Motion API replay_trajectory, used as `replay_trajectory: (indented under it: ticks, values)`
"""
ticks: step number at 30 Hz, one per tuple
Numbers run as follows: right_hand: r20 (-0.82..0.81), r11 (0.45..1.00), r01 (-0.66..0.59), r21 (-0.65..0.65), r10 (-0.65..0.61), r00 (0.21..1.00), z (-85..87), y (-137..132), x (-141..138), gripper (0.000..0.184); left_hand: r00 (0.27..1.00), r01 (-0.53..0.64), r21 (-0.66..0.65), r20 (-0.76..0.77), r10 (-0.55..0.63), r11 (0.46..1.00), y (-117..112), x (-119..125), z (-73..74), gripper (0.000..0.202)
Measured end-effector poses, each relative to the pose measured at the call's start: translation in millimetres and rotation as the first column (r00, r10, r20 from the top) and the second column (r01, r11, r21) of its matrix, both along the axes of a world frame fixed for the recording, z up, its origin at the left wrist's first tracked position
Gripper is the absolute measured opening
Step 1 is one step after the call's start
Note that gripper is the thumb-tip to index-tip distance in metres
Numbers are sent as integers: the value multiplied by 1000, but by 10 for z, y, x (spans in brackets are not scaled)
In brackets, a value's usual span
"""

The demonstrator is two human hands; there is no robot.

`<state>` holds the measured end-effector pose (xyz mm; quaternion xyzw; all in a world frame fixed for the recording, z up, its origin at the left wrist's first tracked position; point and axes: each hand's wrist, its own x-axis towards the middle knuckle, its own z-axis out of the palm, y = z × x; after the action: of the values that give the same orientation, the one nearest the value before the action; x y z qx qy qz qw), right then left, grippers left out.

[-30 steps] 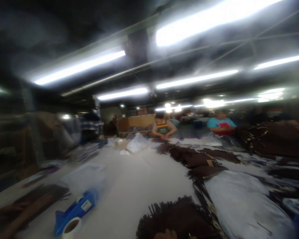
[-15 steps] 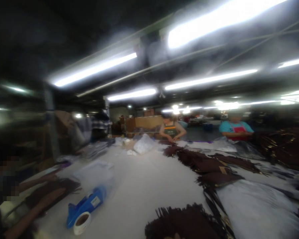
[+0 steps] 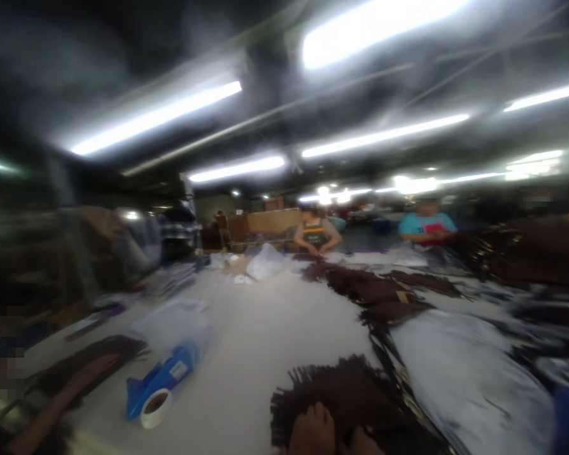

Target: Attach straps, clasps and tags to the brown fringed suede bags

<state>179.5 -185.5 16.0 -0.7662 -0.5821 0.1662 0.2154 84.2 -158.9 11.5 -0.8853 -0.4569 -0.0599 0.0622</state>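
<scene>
A dark brown fringed bag [image 3: 341,392] lies at the front edge of my view, its fringe pointing up and left. My left hand [image 3: 315,430] rests on its left part with the fingers bent and pressed together on the material. Only a small part of my right hand [image 3: 367,440] shows at the bottom edge, on the same bag; its fingers are mostly hidden. Black straps with gold-coloured metal [image 3: 393,366] run along the bag's right side. A clear plastic bag pile [image 3: 469,373] lies to the right.
A blue tape dispenser [image 3: 164,376] and a white tape roll [image 3: 156,407] stand left on the pale table [image 3: 246,354]. At far left a co-worker's hand [image 3: 95,370] lies on another brown piece [image 3: 109,347]. More brown fringed bags [image 3: 370,287] are piled beyond; two people work at the far side.
My view has shifted slightly, so things sit a little higher and further left. My left hand has come into view on the fringed bag, where only a fingertip showed before.
</scene>
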Motion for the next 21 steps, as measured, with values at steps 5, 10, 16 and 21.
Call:
replay_trajectory:
  ticks: [5,10,16,21]
  values:
    - [4,988,110,-106,-110,994,-169,-209,290,31,997,67,78,42,-70,995,-105,-114,14,46]
    - [-32,990,58,-127,-63,998,-251,-287,412,32,994,55,-5,95,-54,998,-73,-206,79,47]
    - [-13,977,148,-151,-151,988,-245,-203,302,31,981,183,57,55,-186,982,-119,-207,49,48]
    - [-73,992,78,-103,-86,994,-254,-387,427,27,948,313,-73,-43,-316,947,1,-248,247,34]
